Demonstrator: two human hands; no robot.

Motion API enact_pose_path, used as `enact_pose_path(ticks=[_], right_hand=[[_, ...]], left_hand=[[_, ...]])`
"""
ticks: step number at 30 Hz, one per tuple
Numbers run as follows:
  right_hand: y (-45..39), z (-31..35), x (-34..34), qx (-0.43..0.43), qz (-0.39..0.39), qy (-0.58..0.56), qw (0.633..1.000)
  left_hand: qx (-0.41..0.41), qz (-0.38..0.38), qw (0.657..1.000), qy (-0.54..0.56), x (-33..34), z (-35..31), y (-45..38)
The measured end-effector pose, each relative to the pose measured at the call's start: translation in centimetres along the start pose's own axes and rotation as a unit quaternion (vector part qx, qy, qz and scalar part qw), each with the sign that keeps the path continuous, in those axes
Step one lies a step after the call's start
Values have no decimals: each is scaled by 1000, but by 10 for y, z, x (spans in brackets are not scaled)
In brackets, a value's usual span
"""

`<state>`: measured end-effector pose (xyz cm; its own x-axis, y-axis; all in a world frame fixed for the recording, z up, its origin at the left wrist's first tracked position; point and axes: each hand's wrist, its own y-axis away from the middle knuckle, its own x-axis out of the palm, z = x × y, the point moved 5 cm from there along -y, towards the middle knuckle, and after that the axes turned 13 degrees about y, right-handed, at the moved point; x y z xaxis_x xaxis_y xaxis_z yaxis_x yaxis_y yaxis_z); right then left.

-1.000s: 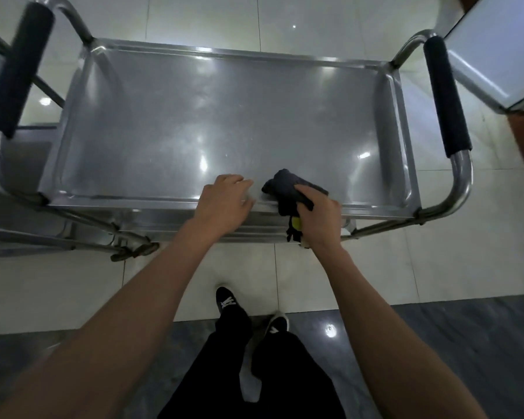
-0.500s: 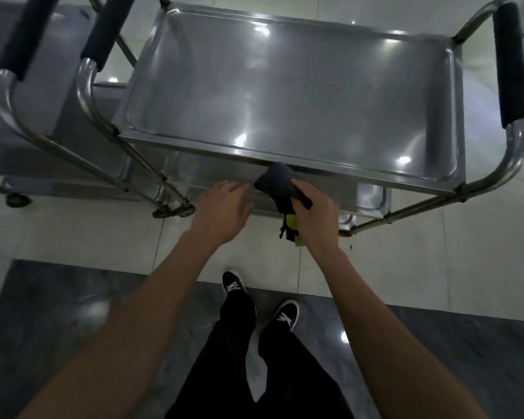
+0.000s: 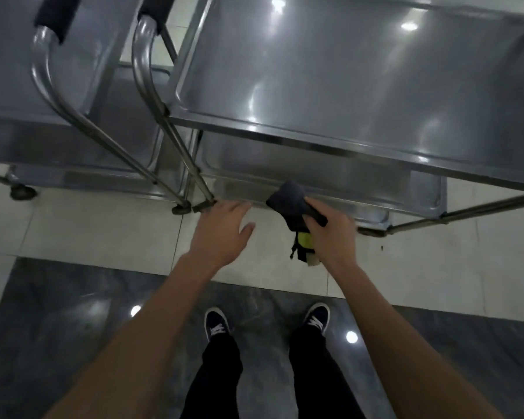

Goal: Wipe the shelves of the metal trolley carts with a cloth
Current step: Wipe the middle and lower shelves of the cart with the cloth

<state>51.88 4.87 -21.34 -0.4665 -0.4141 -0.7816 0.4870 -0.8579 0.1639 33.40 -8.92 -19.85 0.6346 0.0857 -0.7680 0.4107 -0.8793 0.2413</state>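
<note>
Right hand (image 3: 330, 234) grips the cloth (image 3: 288, 201); left hand (image 3: 221, 231) released. Press flat along the lower shelf (image 3: 315, 173) rim.

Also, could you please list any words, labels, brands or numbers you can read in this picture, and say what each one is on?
No text can be read anywhere.
The yellow patch on the cloth, held by the right hand: too blurred to tell whether it carries print.
The white marks on the shoes: laces, not lettering.
The trolley shelves: no labels, only light reflections.
</note>
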Motion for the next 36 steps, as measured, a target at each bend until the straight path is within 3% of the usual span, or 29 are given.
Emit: enact_pose_path(ticks=[10, 22, 29, 36], right_hand=[[-42, -1, 100, 30, -30, -90, 995], [-163, -17, 198, -66, -129, -130, 981], [-209, -13, 209, -91, -196, -55, 975], [-226, 4, 259, -104, -181, 34, 977]], left_hand=[[12, 0, 1000, -8, 28, 117, -62], [92, -103, 990, -20, 78, 212, -188], [116, -134, 981, -76, 87, 234, -217], [123, -159, 976, -77, 102, 257, -212]])
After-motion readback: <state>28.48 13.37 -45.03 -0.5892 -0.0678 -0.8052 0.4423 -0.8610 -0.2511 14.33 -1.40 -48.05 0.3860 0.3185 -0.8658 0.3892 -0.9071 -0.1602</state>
